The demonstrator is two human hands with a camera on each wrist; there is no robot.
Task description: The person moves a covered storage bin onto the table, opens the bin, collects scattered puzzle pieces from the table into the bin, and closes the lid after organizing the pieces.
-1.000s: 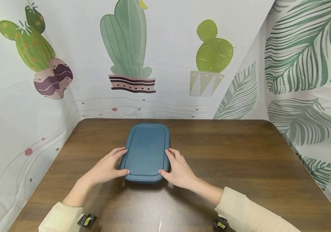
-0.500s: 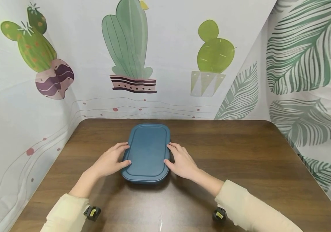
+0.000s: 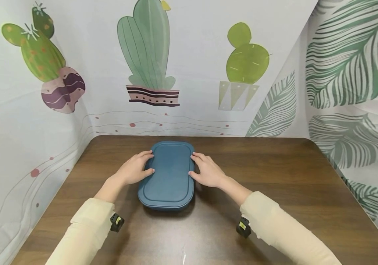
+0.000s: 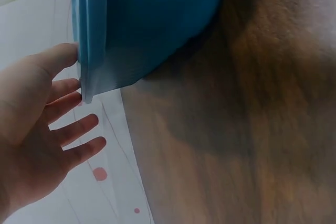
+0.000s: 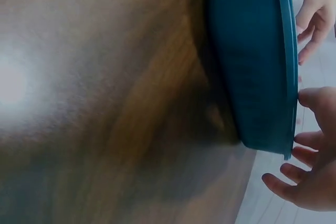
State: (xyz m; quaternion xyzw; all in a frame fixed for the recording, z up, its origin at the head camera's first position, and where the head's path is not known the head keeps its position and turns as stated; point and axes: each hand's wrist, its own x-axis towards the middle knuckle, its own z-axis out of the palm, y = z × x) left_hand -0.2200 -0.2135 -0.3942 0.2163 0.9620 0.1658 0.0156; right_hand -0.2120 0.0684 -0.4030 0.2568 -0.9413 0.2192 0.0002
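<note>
head view shows us a blue lidded container (image 3: 170, 175) lying flat on the brown wooden table (image 3: 275, 176), toward its far middle, with bare wood open on every side and most to the right. our left hand (image 3: 135, 169) and right hand (image 3: 207, 171) rest with relaxed fingers against its long edges, thumbs on the lid rim, gripping nothing. cactus and leaf curtains wall the table's far and side edges.

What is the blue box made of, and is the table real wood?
The blue box looks like matte plastic: smooth, even colour, rounded moulded rim. The table shows brown wood grain under a slight sheen, so it could be wood or a wood-look laminate; the pictures cannot settle which.
</note>
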